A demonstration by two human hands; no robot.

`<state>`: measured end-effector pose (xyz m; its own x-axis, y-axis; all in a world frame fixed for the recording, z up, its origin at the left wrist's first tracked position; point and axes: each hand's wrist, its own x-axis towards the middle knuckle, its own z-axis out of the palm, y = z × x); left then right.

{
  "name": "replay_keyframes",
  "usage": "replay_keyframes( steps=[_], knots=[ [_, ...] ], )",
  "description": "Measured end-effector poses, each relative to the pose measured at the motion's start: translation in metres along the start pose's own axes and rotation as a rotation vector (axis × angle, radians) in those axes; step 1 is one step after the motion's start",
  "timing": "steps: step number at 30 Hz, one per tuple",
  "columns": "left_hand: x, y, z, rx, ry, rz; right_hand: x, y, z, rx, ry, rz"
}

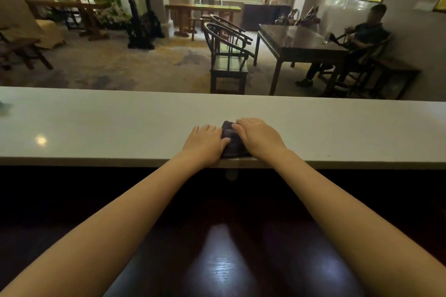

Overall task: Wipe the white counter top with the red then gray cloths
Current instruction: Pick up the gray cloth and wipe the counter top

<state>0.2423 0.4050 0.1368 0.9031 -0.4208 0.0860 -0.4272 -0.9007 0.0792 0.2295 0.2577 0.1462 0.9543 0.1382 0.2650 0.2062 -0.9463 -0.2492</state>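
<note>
Near the surface's (96, 123) front edge, you are pressing both flat hands, left hand (205, 143) and right hand (257, 137), on the dark cloth (230, 138); be keeping pressure even.

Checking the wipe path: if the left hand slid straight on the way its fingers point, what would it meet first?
The left hand points away across the white counter top. Only bare surface shows ahead to the far edge; the dark cloth lies beside it. Depth is hard to judge.
</note>
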Motion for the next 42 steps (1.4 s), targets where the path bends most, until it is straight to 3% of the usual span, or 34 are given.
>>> replay_keyframes(
  steps=[2, 5, 13, 21, 24, 27, 30, 36, 42],
  knots=[
    [0.001, -0.005, 0.008, 0.003, -0.019, -0.002, 0.003, -0.006, 0.006, 0.031, -0.034, -0.133],
    [-0.004, -0.006, 0.019, -0.043, -0.081, -0.032, 0.005, -0.012, 0.019, 0.004, -0.261, -0.200],
    [-0.011, -0.007, 0.034, -0.070, -0.021, -0.100, -0.016, -0.001, 0.043, -0.089, -0.235, -0.010],
    [0.025, -0.029, 0.021, -0.131, -0.193, -0.021, 0.020, 0.002, 0.027, -0.079, -0.442, 0.104],
    [0.015, -0.065, 0.022, -0.135, -0.046, -0.084, 0.025, -0.006, 0.029, -0.140, -0.351, -0.047],
    [0.005, -0.110, 0.025, -0.052, -0.038, -0.235, 0.032, -0.014, 0.034, -0.078, -0.452, -0.254],
    [-0.002, -0.138, 0.029, -0.041, -0.059, -0.320, 0.029, -0.006, 0.039, -0.042, -0.474, -0.231],
    [-0.002, -0.140, 0.036, -0.092, -0.050, -0.299, -0.002, 0.000, 0.041, -0.067, -0.467, -0.238],
    [0.000, -0.138, 0.036, -0.073, -0.033, -0.320, 0.036, -0.054, 0.060, -0.043, -0.521, -0.288]
  ],
)
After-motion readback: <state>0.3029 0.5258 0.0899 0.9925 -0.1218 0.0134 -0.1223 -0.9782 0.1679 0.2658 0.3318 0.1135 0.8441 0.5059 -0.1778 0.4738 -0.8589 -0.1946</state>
